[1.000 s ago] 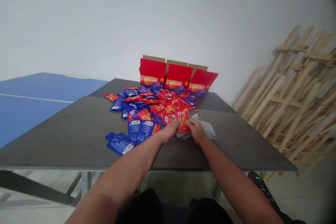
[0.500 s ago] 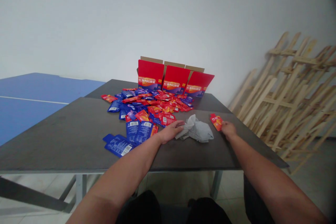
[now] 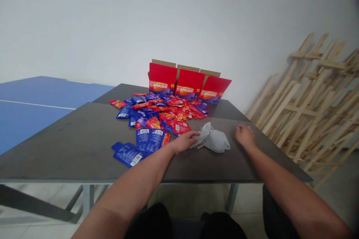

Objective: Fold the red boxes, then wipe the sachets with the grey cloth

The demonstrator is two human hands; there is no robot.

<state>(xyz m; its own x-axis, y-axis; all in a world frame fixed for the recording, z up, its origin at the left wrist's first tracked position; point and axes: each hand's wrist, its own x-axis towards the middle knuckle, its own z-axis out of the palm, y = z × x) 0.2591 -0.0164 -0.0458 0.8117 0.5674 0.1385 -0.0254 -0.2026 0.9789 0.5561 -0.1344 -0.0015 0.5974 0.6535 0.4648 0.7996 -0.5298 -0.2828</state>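
Note:
A crumpled, pale translucent plastic bag (image 3: 217,140) lies near the front of the dark table. My left hand (image 3: 185,142) is at its left end, fingers closed on the bag's edge. To the right of the bag, my right hand (image 3: 245,136) is curled closed just above the tabletop; whatever is in it is hidden. Left of the bag spreads a pile of flat red pouches (image 3: 181,127) and blue pouches (image 3: 155,140), several showing barcodes. One blue pouch (image 3: 129,155) lies nearest me, beside my left forearm.
Three open red-and-blue cartons (image 3: 163,78) stand side by side behind the pile. The dark table (image 3: 61,149) has its front edge just before my knees. A blue table (image 3: 36,119) adjoins at left; wooden frames (image 3: 305,112) lean against the wall at right.
The red pouch that showed in my right hand is out of sight, and that hand is curled in nearly the same place. My left hand stays at the bag. The view has shifted slightly.

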